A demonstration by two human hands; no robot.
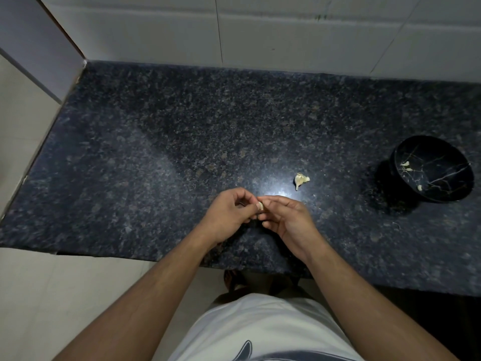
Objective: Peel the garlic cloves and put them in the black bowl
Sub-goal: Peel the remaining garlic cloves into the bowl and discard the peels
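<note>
Both your hands meet over the bench's [182, 131] near edge, left hand [229, 217] and right hand [283, 220] pinching one garlic clove [261, 206] between fingertips; more garlic [300, 179] lies just beyond, and the black bowl [433, 169] by the right edge holds a few pale pieces. Judge the clove small, light, firm, its skin papery and slick: grip the ends, peel from the tip. Fingers hide most of it; peel progress unreadable.
</note>
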